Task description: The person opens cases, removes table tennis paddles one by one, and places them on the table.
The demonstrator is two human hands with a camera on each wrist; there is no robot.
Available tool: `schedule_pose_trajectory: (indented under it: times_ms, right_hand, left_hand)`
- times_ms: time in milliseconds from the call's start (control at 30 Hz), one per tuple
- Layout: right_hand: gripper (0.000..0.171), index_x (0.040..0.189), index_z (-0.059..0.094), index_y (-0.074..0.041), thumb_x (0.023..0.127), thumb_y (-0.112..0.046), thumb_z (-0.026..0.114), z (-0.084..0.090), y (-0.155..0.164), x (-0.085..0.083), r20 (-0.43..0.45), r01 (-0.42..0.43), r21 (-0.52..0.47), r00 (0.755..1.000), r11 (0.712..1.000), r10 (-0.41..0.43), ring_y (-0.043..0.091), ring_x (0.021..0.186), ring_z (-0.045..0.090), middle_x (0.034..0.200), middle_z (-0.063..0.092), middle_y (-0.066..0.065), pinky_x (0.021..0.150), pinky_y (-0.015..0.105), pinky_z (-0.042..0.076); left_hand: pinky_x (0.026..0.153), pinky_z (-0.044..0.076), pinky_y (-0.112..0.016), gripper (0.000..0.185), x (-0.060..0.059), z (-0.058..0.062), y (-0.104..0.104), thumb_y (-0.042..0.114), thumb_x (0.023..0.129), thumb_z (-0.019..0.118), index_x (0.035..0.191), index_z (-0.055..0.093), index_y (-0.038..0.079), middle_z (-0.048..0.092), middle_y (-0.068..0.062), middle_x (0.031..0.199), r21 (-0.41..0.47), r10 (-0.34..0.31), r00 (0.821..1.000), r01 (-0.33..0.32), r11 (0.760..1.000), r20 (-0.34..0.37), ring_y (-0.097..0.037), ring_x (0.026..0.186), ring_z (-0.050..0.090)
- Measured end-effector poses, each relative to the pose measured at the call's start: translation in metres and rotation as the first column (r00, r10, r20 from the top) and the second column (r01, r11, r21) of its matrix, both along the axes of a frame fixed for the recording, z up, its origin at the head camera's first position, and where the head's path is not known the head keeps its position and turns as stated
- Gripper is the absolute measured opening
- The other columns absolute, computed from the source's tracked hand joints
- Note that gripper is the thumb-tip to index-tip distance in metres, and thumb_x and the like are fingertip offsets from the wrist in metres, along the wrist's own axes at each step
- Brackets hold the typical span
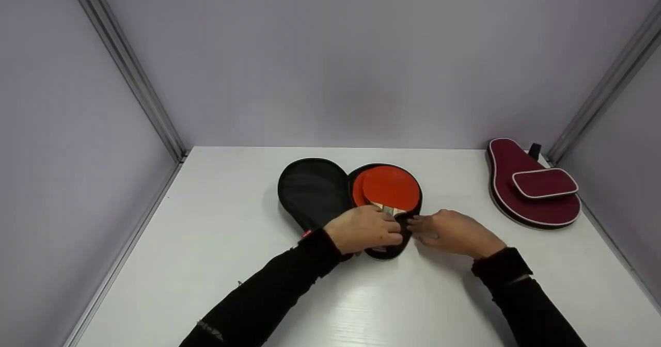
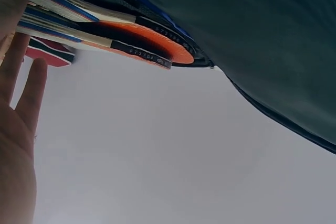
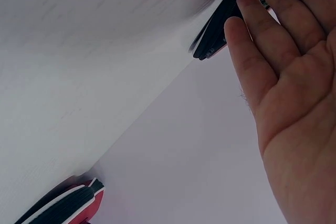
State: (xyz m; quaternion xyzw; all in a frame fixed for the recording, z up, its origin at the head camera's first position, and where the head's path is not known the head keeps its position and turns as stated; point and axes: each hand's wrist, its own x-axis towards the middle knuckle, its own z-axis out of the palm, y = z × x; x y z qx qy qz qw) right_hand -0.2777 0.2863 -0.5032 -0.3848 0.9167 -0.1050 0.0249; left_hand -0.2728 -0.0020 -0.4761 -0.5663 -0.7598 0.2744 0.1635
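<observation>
"How do the arms lie?"
"Both come in from the near side in black sleeves (image 1: 268,291); each forearm slants inward; the left hand (image 1: 364,229) lies back up over the handle end of the paddles (image 1: 391,186), the right hand (image 1: 454,232) reaches in from the right."
"Any writing?"
"A red tag (image 1: 307,233) on the black case (image 1: 312,189), by the left cuff, unreadable; pale marks along the paddles' black edges, too small to read."
"And the grip?"
"The right is open-palmed, fingers straight, tips at the case's right rim; whether the left grips a handle, I cannot tell."
"Where are the paddles?"
"In the right half of the opened case, overlapping, red blades away from the person; farther right, a maroon case (image 1: 521,194) lies on the white table (image 1: 206,218); behind stands a pale wall (image 1: 356,68)."
</observation>
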Motion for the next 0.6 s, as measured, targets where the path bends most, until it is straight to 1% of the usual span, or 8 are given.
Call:
schedule_pose_trajectory:
  times_ms: [67, 167, 233, 367, 400, 500, 600]
  right_hand:
    - [0.036, 0.146, 0.085, -0.014, 0.111, -0.016, 0.075, 0.001, 0.000, 0.000, -0.003, -0.004, 0.002, 1.000, 1.000, 0.004, 0.021, 0.096, 0.089, 0.140, 0.088, 0.006, 0.091, 0.049, 0.075]
    - [0.036, 0.146, 0.084, -0.013, 0.112, -0.016, 0.075, 0.001, -0.001, 0.000, 0.010, 0.007, 0.002, 1.000, 1.000, -0.007, 0.021, 0.096, 0.089, 0.141, 0.087, 0.007, 0.093, 0.050, 0.075]
    - [0.036, 0.146, 0.084, -0.013, 0.112, -0.016, 0.075, 0.001, -0.001, 0.000, 0.012, 0.009, 0.003, 1.000, 1.000, -0.009, 0.022, 0.097, 0.089, 0.142, 0.087, 0.008, 0.094, 0.051, 0.075]
    - [0.035, 0.144, 0.086, -0.013, 0.111, -0.016, 0.075, 0.001, -0.002, 0.000, 0.009, 0.014, 0.005, 1.000, 1.000, -0.014, 0.023, 0.101, 0.090, 0.141, 0.087, 0.007, 0.096, 0.051, 0.075]
    - [0.034, 0.144, 0.086, -0.014, 0.111, -0.016, 0.075, 0.001, -0.002, 0.000, 0.006, 0.016, 0.006, 1.000, 1.000, -0.016, 0.023, 0.101, 0.090, 0.140, 0.087, 0.007, 0.096, 0.050, 0.075]
    - [0.033, 0.142, 0.087, -0.015, 0.111, -0.018, 0.076, 0.001, -0.004, 0.000, -0.003, 0.015, 0.005, 1.000, 1.000, -0.015, 0.018, 0.093, 0.088, 0.133, 0.090, 0.006, 0.091, 0.048, 0.075]
    - [0.032, 0.141, 0.088, -0.015, 0.111, -0.017, 0.077, 0.002, -0.005, 0.001, -0.021, 0.003, -0.001, 1.000, 1.000, -0.003, 0.018, 0.091, 0.087, 0.128, 0.091, 0.006, 0.087, 0.048, 0.075]
  left_hand:
    - [0.108, 0.062, -0.020, 0.033, -0.001, 0.000, -0.001, 0.034, 0.109, 0.085, 0.139, 0.073, 0.037, 0.078, 0.018, 0.138, 0.008, -0.002, 1.000, 0.002, 1.000, -0.009, -0.003, 0.134, 0.074]
    - [0.107, 0.062, -0.020, 0.036, -0.002, 0.000, -0.003, 0.035, 0.106, 0.088, 0.138, 0.073, 0.037, 0.077, 0.018, 0.137, 0.008, -0.003, 1.000, 0.003, 1.000, -0.013, -0.004, 0.134, 0.074]
    - [0.107, 0.063, -0.020, 0.034, -0.002, 0.000, -0.003, 0.036, 0.108, 0.086, 0.139, 0.073, 0.038, 0.077, 0.018, 0.138, 0.007, -0.002, 1.000, 0.002, 1.000, -0.009, -0.004, 0.134, 0.074]
    - [0.105, 0.063, -0.019, 0.030, -0.002, 0.003, -0.005, 0.032, 0.110, 0.083, 0.138, 0.073, 0.037, 0.077, 0.018, 0.138, 0.002, 0.006, 1.000, -0.006, 1.000, -0.004, -0.004, 0.132, 0.074]
    - [0.105, 0.063, -0.019, 0.030, -0.002, 0.004, -0.005, 0.031, 0.110, 0.083, 0.137, 0.073, 0.037, 0.077, 0.018, 0.137, 0.004, 0.008, 1.000, -0.008, 1.000, -0.005, -0.004, 0.132, 0.074]
    - [0.107, 0.063, -0.020, 0.025, -0.002, 0.008, -0.007, 0.032, 0.112, 0.079, 0.136, 0.073, 0.037, 0.078, 0.018, 0.136, 0.033, 0.010, 1.000, -0.010, 0.999, -0.007, -0.005, 0.134, 0.074]
    - [0.109, 0.063, -0.020, 0.024, -0.001, 0.012, -0.011, 0.028, 0.113, 0.078, 0.135, 0.073, 0.035, 0.078, 0.018, 0.136, 0.070, 0.007, 1.000, -0.006, 0.998, -0.021, -0.005, 0.137, 0.073]
